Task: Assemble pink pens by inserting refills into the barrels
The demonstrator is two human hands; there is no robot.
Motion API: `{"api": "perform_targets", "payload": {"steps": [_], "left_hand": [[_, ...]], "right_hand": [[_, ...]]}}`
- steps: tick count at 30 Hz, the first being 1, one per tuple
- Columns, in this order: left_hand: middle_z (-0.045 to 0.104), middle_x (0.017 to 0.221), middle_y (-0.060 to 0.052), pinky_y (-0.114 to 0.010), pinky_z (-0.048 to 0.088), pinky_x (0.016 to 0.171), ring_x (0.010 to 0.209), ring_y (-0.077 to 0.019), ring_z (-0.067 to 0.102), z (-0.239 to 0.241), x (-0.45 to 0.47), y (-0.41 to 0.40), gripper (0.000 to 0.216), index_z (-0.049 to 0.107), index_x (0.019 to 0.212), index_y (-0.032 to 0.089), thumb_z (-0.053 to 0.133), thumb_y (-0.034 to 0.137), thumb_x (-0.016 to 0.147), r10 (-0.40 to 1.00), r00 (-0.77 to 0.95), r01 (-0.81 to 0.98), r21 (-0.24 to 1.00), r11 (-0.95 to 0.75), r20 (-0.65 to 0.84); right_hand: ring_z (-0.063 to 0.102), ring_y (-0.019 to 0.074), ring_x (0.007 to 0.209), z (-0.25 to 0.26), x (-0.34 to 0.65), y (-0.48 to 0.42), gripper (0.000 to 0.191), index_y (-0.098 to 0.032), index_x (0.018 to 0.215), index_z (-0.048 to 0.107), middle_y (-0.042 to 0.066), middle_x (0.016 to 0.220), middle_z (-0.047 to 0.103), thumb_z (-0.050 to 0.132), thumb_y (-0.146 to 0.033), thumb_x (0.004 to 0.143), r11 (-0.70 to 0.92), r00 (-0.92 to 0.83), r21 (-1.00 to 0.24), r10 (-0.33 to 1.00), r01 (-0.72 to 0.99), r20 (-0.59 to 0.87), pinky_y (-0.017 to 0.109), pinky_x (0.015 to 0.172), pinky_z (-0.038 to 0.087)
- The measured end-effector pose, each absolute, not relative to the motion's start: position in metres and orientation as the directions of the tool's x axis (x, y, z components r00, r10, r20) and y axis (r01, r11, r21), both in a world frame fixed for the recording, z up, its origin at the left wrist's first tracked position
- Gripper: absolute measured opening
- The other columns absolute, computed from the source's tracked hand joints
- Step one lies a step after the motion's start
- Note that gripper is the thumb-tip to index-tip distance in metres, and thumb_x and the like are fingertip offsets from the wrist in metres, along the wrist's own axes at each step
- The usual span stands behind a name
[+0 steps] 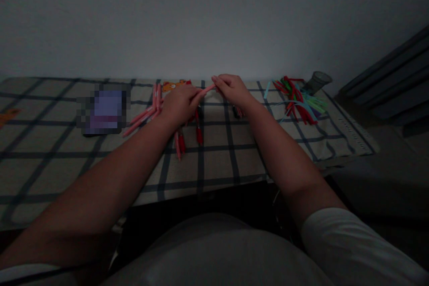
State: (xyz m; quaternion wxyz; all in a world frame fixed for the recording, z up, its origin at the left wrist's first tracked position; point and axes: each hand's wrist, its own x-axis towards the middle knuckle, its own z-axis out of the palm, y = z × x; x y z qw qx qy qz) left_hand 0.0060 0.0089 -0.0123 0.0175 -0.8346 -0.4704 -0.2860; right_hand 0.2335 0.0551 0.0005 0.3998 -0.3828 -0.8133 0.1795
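A slim pink pen (208, 89) is stretched between my two hands, above the far part of the table. My left hand (179, 103) is closed around its left end. The fingertips of my right hand (231, 88) pinch the other end. Several more pink pens (142, 116) lie on the cloth beside and partly behind my left hand. Below that hand are red pens (199, 135), their upper parts covered by it. Dark-tipped pens (238, 111) show under my right wrist, mostly hidden.
A checked cloth (214, 161) covers the table, which meets a plain wall. To the left lies a blurred phone-like object (106, 111). Red and green strips (295, 103) are heaped at the right by a clear cup (317, 81). An orange bear picture (172, 86) sits behind my left hand.
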Motion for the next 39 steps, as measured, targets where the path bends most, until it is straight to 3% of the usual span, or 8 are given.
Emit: {"api": "perform_targets", "payload": {"steps": [11,21,32,39], "left_hand": [[0.084,0.108,-0.014,-0.042,0.053,0.090,0.108,-0.0336,0.074,-0.0152,0.0048,0.0129,0.055,0.086,0.120,0.023,0.039,0.052,0.120,0.787,0.394,0.792,0.259,-0.553,0.475],[0.085,0.108,-0.014,-0.042,0.051,0.090,0.107,-0.0332,0.075,-0.0132,0.0047,0.0118,0.058,0.088,0.119,0.024,0.040,0.058,0.120,0.789,0.406,0.786,0.265,-0.559,0.461],[0.086,0.110,-0.012,-0.041,0.052,0.090,0.111,-0.0337,0.077,-0.0133,0.0047,0.0113,0.051,0.089,0.122,0.025,0.047,0.055,0.119,0.798,0.382,0.806,0.253,-0.534,0.467],[0.085,0.114,-0.013,-0.041,0.054,0.094,0.111,-0.0338,0.076,-0.0147,0.0053,0.0101,0.056,0.087,0.124,0.025,0.040,0.055,0.121,0.808,0.375,0.802,0.277,-0.529,0.455]], "right_hand": [[0.048,0.0205,0.080,0.0052,0.2334,0.0498,0.069,-0.027,0.077,0.049,0.000,0.074,0.045,0.044,-0.085,0.112,0.632,-0.389,-0.593,0.775,0.499,0.499,0.034,0.078,0.041],[0.043,0.0189,0.074,0.0074,0.2303,0.0509,0.078,-0.028,0.069,0.040,-0.002,0.066,0.037,0.040,-0.097,0.106,0.618,-0.381,-0.566,0.785,0.546,0.489,0.035,0.072,0.035],[0.045,0.0189,0.074,0.0071,0.2308,0.0505,0.074,-0.027,0.069,0.042,-0.002,0.066,0.039,0.046,-0.088,0.110,0.607,-0.377,-0.581,0.793,0.542,0.478,0.034,0.075,0.038],[0.044,0.0196,0.075,0.0054,0.2309,0.0481,0.072,-0.028,0.073,0.043,-0.002,0.069,0.040,0.044,-0.089,0.110,0.637,-0.352,-0.560,0.766,0.530,0.538,0.035,0.077,0.040]]}}
